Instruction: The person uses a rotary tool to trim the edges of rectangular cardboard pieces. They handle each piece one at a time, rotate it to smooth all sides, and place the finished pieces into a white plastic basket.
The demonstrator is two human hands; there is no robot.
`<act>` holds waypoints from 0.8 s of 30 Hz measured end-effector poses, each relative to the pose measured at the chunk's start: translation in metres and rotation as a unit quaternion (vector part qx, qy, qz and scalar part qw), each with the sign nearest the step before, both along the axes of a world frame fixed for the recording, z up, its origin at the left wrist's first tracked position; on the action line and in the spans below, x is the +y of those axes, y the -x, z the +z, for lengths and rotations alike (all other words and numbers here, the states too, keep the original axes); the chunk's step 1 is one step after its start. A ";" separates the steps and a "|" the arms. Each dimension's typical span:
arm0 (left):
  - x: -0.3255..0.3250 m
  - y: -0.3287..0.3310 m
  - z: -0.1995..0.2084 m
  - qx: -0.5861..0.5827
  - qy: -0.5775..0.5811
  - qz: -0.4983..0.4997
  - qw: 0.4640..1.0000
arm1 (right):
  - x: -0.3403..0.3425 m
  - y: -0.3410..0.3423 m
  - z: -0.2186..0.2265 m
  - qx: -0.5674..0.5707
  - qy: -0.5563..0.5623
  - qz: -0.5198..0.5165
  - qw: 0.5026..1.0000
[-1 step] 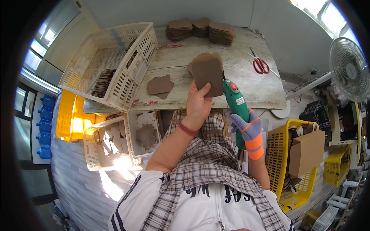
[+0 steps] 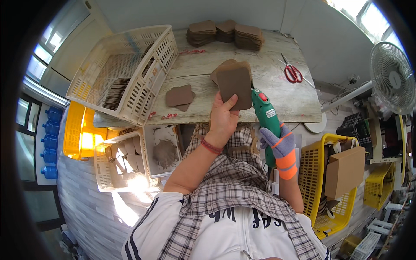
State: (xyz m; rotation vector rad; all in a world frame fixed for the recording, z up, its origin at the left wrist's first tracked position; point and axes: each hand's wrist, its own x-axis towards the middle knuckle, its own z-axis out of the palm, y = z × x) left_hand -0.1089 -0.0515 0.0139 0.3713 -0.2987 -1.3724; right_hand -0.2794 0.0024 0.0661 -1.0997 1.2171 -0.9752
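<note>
My left hand, bare with a red band at the wrist, grips a flat brown rounded-corner piece by its near edge, thumb on top. Behind it several similar brown pieces show, partly hidden; I cannot tell whether they are in the hand or on the table. My right hand, in a grey and orange glove, is closed around a green handheld power tool with a red switch. The tool's narrow dark tip is at the right edge of the held piece. Two loose brown pieces lie overlapping to the left.
Stacks of brown pieces stand at the table's far edge. Red-handled scissors lie at right. A white crate overhangs the left side. Below are a crate of pieces, a yellow basket and a fan.
The brown piece in my left hand has shifted very slightly toward me. My right hand and the green power tool look nearly still.
</note>
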 end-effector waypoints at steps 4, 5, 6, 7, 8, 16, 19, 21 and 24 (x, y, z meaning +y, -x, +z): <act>0.007 0.001 -0.008 -0.031 0.007 -0.029 0.999 | -0.002 0.005 -0.001 -0.011 -0.009 -0.011 1.000; 0.009 0.000 -0.009 -0.040 0.005 -0.037 0.998 | -0.002 0.007 0.001 -0.011 -0.008 -0.010 1.000; 0.011 -0.001 -0.009 -0.049 0.004 -0.045 0.998 | -0.002 0.008 0.003 -0.013 -0.008 -0.008 1.000; 0.012 -0.004 -0.009 -0.058 0.003 -0.052 0.997 | -0.002 0.011 0.005 -0.013 -0.008 -0.006 1.000; 0.012 -0.007 -0.009 -0.078 0.001 -0.053 0.996 | -0.002 0.014 0.004 -0.015 -0.006 0.000 1.000; 0.008 -0.064 -0.005 -0.242 0.003 -0.140 0.960 | 0.005 0.041 0.007 0.056 -0.024 0.068 0.996; 0.009 -0.082 0.004 -0.363 0.009 -0.158 0.918 | 0.008 0.046 0.007 0.119 -0.018 0.108 0.987; 0.011 -0.090 0.011 -0.407 0.015 -0.176 0.896 | 0.010 0.045 0.001 0.122 -0.011 0.118 0.985; 0.015 -0.094 0.015 -0.441 0.021 -0.207 0.873 | 0.013 0.039 0.001 0.106 -0.023 0.121 0.987</act>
